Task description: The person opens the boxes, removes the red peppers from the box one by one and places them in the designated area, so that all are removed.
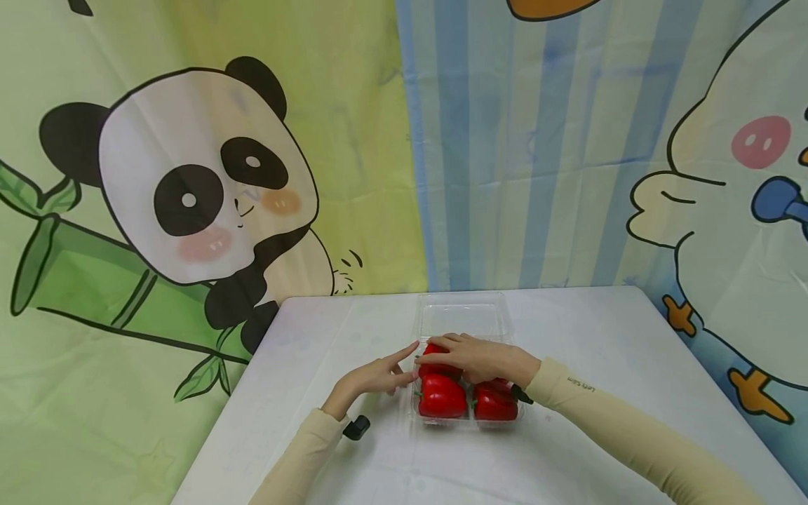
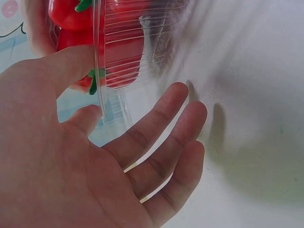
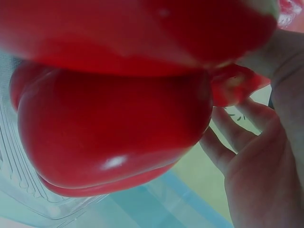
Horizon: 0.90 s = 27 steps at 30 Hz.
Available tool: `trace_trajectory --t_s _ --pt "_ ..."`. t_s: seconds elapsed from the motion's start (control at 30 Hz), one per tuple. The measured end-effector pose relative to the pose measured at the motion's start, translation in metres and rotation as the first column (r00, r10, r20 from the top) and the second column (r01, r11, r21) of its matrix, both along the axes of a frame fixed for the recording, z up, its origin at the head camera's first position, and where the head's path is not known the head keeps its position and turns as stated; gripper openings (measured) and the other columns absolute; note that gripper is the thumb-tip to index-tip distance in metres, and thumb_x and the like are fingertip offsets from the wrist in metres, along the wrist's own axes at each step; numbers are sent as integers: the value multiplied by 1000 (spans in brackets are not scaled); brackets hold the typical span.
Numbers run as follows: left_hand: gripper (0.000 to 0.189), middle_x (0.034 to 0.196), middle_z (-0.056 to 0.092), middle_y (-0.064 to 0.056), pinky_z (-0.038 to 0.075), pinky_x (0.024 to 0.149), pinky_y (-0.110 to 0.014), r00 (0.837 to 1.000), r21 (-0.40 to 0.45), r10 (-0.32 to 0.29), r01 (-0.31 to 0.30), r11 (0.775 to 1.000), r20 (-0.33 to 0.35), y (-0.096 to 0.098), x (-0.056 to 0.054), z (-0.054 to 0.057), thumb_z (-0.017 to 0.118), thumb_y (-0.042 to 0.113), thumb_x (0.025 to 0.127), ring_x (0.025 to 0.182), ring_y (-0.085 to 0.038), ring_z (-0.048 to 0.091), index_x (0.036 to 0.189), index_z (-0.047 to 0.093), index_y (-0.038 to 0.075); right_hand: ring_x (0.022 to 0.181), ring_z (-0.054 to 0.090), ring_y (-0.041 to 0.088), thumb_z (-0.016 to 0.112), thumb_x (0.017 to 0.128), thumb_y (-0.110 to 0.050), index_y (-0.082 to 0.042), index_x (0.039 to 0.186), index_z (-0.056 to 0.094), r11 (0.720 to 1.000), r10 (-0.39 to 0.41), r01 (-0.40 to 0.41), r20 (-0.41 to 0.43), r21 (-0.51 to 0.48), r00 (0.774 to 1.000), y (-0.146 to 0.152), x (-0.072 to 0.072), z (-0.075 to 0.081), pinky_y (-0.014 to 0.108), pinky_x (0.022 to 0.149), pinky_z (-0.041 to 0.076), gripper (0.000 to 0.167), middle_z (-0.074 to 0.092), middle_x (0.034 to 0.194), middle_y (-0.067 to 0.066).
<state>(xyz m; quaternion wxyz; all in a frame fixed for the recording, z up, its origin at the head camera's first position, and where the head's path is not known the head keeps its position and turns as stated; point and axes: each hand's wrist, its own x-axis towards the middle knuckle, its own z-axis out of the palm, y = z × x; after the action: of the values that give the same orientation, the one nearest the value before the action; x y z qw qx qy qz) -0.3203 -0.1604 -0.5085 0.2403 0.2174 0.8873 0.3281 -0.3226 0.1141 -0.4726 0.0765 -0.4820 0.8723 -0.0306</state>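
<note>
A clear plastic clamshell box (image 1: 435, 421) holds several red bell peppers with green stems. My right hand (image 1: 482, 356) reaches over it and grips the back-left bell pepper (image 1: 435, 369), fingers spread across its top; in the right wrist view the held pepper (image 3: 232, 85) shows between thumb and fingers. Closer to me lie the front-left pepper (image 1: 443, 398) and front-right pepper (image 1: 495, 403). Another pepper (image 3: 114, 128), mostly covered by my right hand in the head view, fills the middle of the right wrist view. My left hand (image 2: 95, 156) touches the box's left rim, its other fingers extended beside the wall.
The box's lid (image 1: 463, 315) lies folded back toward the far table edge. A white-covered table (image 1: 587, 351) spreads around the box. Behind it hangs a curtain (image 1: 360, 140) printed with a panda and a white bird. Small dark wrist cameras sit on both wrists.
</note>
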Motion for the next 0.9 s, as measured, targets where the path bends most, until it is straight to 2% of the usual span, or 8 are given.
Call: trace_trajectory --t_s 0.43,0.63,0.9 --pt "75 110 72 -10 52 80 -39 1000 10 -8 8 1000 9 1 2 3 57 44 101 83 -26 69 162 17 30 146 35 30 80 80 -3 -41 157 27 1000 -6 6 17 -17 1000 2 0 0 52 106 46 100 31 163 7" --pt "75 110 72 -7 53 81 -40 1000 -7 -5 5 1000 1 1 3 3 57 46 100 82 -24 69 162 17 32 147 33 30 77 82 -3 -42 157 25 999 -25 25 36 -20 999 3 -1 3 51 104 48 100 28 164 6" --pt "75 110 72 -6 53 81 -40 1000 -14 1 -1 1000 3 0 2 1 57 48 100 82 -23 69 162 17 33 146 34 32 77 82 -3 -40 158 25 1000 -12 13 20 -27 1000 3 -3 4 51 105 47 100 30 163 9"
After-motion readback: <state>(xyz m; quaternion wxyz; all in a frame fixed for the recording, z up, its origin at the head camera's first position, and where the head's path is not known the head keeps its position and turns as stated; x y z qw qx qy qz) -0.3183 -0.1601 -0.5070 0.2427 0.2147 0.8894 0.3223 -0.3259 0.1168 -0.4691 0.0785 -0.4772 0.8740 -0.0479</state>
